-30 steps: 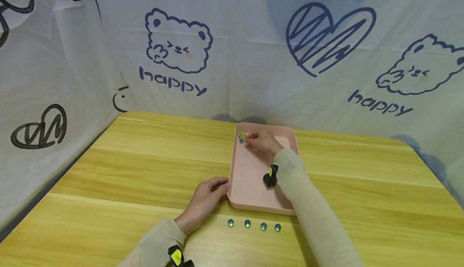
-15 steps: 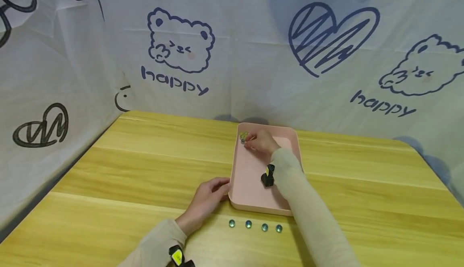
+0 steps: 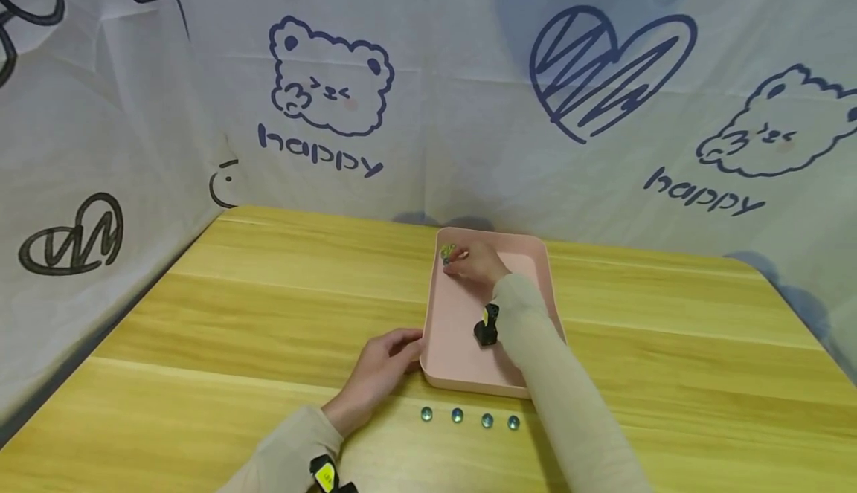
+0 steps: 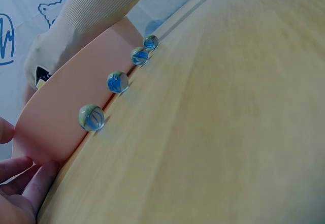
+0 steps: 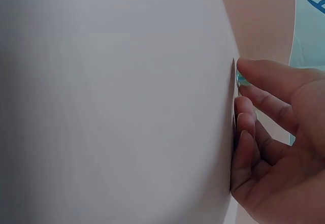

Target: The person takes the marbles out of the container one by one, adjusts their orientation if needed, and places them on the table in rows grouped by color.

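A shallow pink tray [image 3: 462, 329] lies on the wooden table. Inside its far left corner, my right hand [image 3: 478, 261] reaches down, thumb and index finger pinching a glass marble [image 5: 240, 76] close to the tray floor; the fingers hide most of it. Small yellow-green marbles [image 3: 447, 250] sit beside the fingertips in that corner. My left hand [image 3: 380, 365] rests its loosely bent fingers against the outside of the tray's left wall, close to the near corner. Several clear marbles with blue swirls, such as this near marble [image 4: 91, 118], stand in a row before the tray's near side.
The wooden table [image 3: 268, 292] stretches to both sides of the tray. Behind it hangs a white cloth [image 3: 462, 151] with printed bears and hearts. The right sleeve [image 3: 562, 381] passes over the tray's near right corner.
My right hand has shifted slightly to the left and nearer within the tray, its forearm swinging left too. The left hand, tray and row of marbles stay in place.
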{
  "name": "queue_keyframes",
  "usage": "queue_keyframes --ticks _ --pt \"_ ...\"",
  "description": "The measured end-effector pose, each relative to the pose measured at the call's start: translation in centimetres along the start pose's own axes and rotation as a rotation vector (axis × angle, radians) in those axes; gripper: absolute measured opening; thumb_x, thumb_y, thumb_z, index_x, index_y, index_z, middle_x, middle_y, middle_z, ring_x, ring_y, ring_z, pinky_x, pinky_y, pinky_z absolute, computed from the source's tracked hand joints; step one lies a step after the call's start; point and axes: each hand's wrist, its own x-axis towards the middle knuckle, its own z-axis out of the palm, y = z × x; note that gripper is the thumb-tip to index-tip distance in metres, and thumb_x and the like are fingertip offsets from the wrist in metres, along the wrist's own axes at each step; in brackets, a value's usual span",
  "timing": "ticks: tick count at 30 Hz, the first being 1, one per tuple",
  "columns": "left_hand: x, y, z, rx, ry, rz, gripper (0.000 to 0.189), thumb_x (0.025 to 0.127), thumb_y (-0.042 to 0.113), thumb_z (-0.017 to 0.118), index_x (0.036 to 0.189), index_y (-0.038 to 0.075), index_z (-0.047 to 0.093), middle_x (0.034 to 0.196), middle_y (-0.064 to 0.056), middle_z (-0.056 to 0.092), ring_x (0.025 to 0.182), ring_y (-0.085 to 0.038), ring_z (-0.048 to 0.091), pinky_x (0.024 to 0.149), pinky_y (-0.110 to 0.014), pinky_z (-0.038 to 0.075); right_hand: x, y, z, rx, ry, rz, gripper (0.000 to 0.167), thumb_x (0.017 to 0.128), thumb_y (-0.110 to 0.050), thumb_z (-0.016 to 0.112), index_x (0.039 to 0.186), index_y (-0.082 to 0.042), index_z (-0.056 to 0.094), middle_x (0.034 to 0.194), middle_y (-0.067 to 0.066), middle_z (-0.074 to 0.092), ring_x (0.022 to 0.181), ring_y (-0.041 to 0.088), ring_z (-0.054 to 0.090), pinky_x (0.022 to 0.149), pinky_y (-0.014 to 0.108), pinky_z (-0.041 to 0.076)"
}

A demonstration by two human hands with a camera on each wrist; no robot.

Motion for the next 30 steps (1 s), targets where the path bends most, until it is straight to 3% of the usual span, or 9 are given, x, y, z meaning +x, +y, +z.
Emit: queue_keyframes --ticks 7,16,25,30 --pt "-0.03 0.01 -0.04 0.032 0.018 -0.005 0.032 0.099 0.011 0.054 0.121 -0.011 0.059 0.118 -0.021 0.061 0.106 -0.027 0.06 0.087 -0.031 0.055 -0.04 -0.05 0.41 -0.019 0.03 -0.012 0.019 0.086 -0.01 0.072 0.097 0.006 0.068 0.1 0.018 0.067 0.093 0.031 0.06 0.08 0.037 0.052" --pt "-0.12 0.05 0.09 -0.001 0.008 -0.007 0.032 0.098 0.01 0.054 0.12 -0.013 0.058 0.118 -0.023 0.061 0.106 -0.029 0.06 0.087 -0.031 0.055 -0.17 -0.01 0.46 -0.051 0.038 0.01 0.019 0.088 -0.011 0.07 0.101 0.004 0.071 0.102 0.016 0.068 0.093 0.03 0.062 0.082 0.037 0.052" --pt "-0.03 0.07 0.05 0.004 0.006 0.0 0.033 0.099 0.012 0.054 0.121 -0.012 0.058 0.118 -0.022 0.061 0.106 -0.029 0.06 0.087 -0.031 0.055 -0.02 0.13 0.33 -0.021 0.047 -0.009 0.015 0.087 -0.009 0.071 0.094 0.003 0.07 0.094 0.013 0.067 0.084 0.026 0.057 0.077 0.034 0.049" --pt "-0.04 0.08 0.1 -0.004 0.006 -0.007 0.032 0.099 0.01 0.054 0.121 -0.013 0.058 0.118 -0.022 0.061 0.106 -0.028 0.061 0.087 -0.031 0.055 -0.11 0.03 0.22 -0.011 0.035 0.01 0.017 0.087 -0.01 0.071 0.096 0.004 0.07 0.096 0.014 0.068 0.088 0.028 0.06 0.079 0.035 0.05"
